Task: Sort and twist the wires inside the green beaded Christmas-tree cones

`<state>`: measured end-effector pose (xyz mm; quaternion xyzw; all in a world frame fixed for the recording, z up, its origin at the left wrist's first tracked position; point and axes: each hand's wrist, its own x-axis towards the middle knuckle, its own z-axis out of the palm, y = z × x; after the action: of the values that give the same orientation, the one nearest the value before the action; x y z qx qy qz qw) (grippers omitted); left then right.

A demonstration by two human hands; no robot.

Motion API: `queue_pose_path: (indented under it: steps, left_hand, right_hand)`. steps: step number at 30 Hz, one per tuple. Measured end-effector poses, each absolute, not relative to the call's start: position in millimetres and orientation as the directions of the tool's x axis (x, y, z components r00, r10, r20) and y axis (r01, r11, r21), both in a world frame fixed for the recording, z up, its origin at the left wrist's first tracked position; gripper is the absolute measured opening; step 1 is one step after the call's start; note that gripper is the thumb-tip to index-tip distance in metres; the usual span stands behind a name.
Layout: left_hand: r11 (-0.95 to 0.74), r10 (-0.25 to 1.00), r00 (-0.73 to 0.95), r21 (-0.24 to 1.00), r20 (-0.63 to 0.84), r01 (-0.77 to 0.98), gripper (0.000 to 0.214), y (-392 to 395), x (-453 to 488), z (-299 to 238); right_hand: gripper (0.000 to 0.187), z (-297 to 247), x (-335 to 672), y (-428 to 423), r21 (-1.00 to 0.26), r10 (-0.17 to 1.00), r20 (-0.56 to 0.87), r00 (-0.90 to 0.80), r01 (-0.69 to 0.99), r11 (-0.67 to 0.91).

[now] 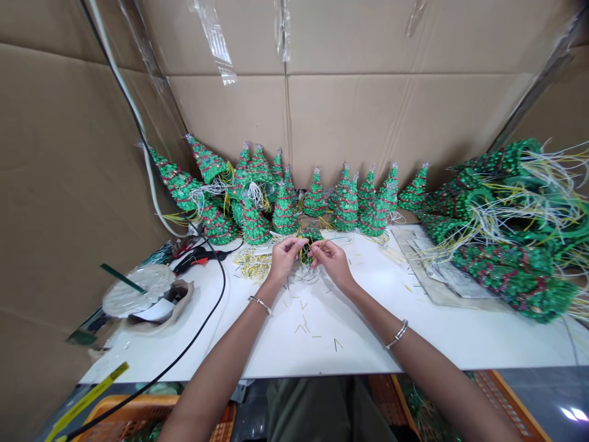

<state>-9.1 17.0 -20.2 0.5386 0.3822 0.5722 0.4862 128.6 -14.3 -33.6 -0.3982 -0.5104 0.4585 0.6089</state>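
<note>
My left hand (285,256) and my right hand (332,261) meet over the middle of the white table, fingertips pinched on thin yellow wires (302,247). The wires come from a small green tinsel Christmas tree (311,234), which lies with its base toward me, partly hidden by my fingers. White wires (307,274) hang out below it onto the table. Left of my left hand is a pile of yellow wire offcuts (252,264). Short wire snippets (302,325) are scattered in front of me.
Several upright tinsel trees (345,205) line the cardboard wall (350,116). More trees with loose wires (506,264) are heaped at right. A red-and-black tool (196,260), a black cable (223,288) and a lidded container (138,291) occupy the left. Orange crates (133,402) stand below the table (368,356).
</note>
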Motion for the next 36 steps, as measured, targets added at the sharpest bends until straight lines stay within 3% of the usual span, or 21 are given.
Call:
queue_pose_path:
  steps: [16,23,36]
  left_hand:
    - [-0.350,0.937,-0.049,0.927,0.346,-0.134,0.020,13.5,-1.2,-25.7]
    - [-0.191,0.981,-0.014,0.966,0.191,-0.175,0.031,10.2,-2.0,-24.2]
    - [-0.224,0.974,-0.012,0.962,0.225,-0.156,0.030,10.1,0.8,-28.3]
  right_hand:
    - [0.030,-31.6,124.8,-21.1,-0.936,0.949,0.292,0.116,-0.168,0.308]
    - [0.031,-31.9,124.4,-19.8,-0.929,0.942,0.309,0.132,-0.171,0.329]
    - [0.026,-38.7,124.6,-14.7,-0.922,0.923,0.374,0.089,-0.069,0.380]
